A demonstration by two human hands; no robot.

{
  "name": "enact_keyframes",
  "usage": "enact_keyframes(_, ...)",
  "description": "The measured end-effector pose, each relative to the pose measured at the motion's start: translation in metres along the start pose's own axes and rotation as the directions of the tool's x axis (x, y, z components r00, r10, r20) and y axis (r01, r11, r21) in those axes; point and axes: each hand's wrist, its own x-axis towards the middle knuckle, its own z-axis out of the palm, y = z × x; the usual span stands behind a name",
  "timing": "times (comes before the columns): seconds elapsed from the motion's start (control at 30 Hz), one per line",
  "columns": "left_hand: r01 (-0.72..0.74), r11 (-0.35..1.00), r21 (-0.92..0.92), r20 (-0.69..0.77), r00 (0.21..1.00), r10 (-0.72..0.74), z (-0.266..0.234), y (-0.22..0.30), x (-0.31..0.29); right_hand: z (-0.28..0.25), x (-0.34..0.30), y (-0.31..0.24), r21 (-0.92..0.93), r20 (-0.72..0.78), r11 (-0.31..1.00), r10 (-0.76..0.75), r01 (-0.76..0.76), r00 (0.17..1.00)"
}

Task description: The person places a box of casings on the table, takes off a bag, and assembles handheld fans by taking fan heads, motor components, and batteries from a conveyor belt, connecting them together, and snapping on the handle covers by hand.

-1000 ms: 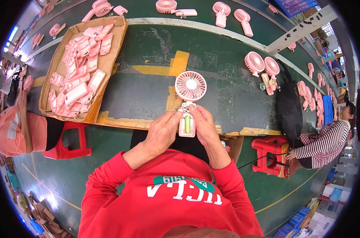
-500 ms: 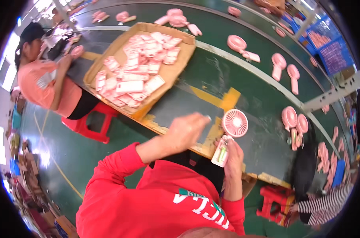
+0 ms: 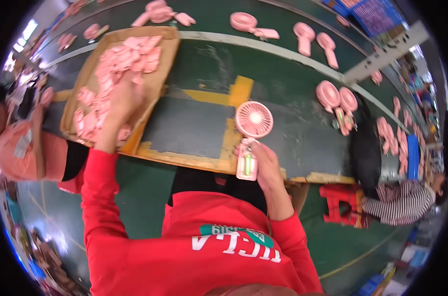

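Note:
My right hand (image 3: pixel 267 165) grips a pink handheld fan (image 3: pixel 254 120) by its handle, near the table's front edge. The round grille faces up on the far side. The handle is open along its face, and a yellow-green piece shows inside. My left hand (image 3: pixel 125 98) reaches into a shallow cardboard box (image 3: pixel 170 52) on the left, over a heap of pink plastic parts (image 3: pixel 130 56). Motion smears its fingers, and whether they have hold of a part does not show.
Several pink fans lie beyond the pale rail; a pair (image 3: pixel 328 95) sits to the right. A metal bracket (image 3: pixel 386 52) juts in at the upper right. One person (image 3: pixel 31 148) sits at the left, another in striped sleeves (image 3: pixel 401 203) at the right by a red stool (image 3: pixel 340 204).
My left hand has gone from beside the fan leftward into the box of pink parts. My right hand still holds the fan. The whole view has shifted.

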Motion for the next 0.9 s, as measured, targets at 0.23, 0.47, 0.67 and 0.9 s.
enact_keyframes(0.23,0.138,0.257,-0.957,0.137,0.990,-0.023,-0.012,0.076,-0.047,-0.003,-0.003,-0.001,0.071,-0.023,0.997,0.006,-0.004,1.000)
enact_keyframes(0.47,-0.213,0.741,-0.636,-0.018,0.965,0.262,0.044,0.112,-0.126,-0.001,-0.008,0.001,0.089,-0.019,0.996,0.027,-0.025,0.999)
enact_keyframes(0.67,-0.411,0.686,-0.600,-0.070,0.882,0.467,0.029,0.151,-0.147,0.000,-0.007,0.003,0.083,-0.043,0.996,0.017,-0.013,0.999)
enact_keyframes(0.9,-0.583,0.709,-0.398,-0.049,0.785,0.618,0.040,0.172,-0.162,-0.004,-0.002,0.012,0.089,-0.044,0.996,-0.028,0.031,0.999)
